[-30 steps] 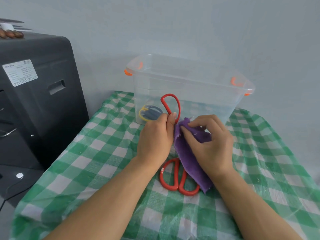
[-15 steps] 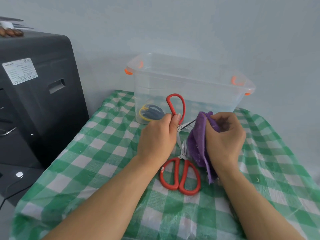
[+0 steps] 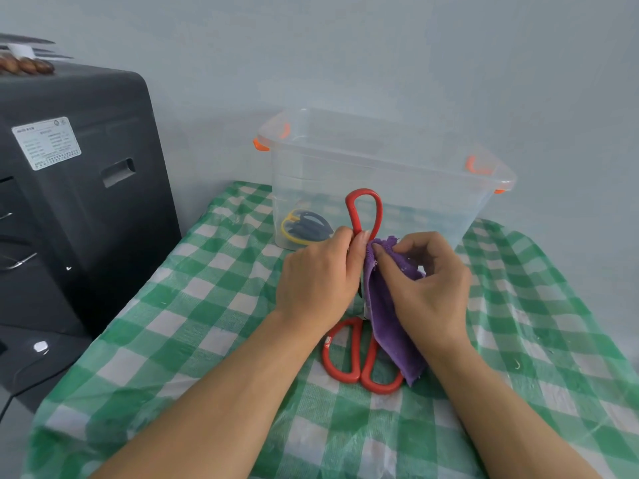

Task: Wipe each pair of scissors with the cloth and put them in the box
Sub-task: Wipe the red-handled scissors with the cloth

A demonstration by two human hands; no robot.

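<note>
Nearest on the worktop [image 3: 193, 340], with its green checked covering, lies a pair of red-handled scissors [image 3: 359, 364], handle loops toward the person, its blades hidden under the hanging cloth; it looks not yet wiped. Just above it the two hands meet. The left hand [image 3: 318, 281] is clamped on a second pair of red scissors [image 3: 363, 212], held upright so one handle loop stands clear above the fingers. The right hand [image 3: 425, 285] pinches the purple cloth [image 3: 387, 323] against the part below that loop, and the rest of the cloth hangs down over the pair on the worktop.

To wipe well, the cloth should probably wrap both faces of the metal and be drawn along it away from the edge, with the left hand gripping firmly so the scissors do not twist or swing open. Whether the blades are open I cannot tell.

Behind the hands stands the clear box [image 3: 380, 150] with orange latches; a dark pair with yellow trim [image 3: 306, 227] lies inside it at the left. A black machine [image 3: 69, 188] stands at far left.
</note>
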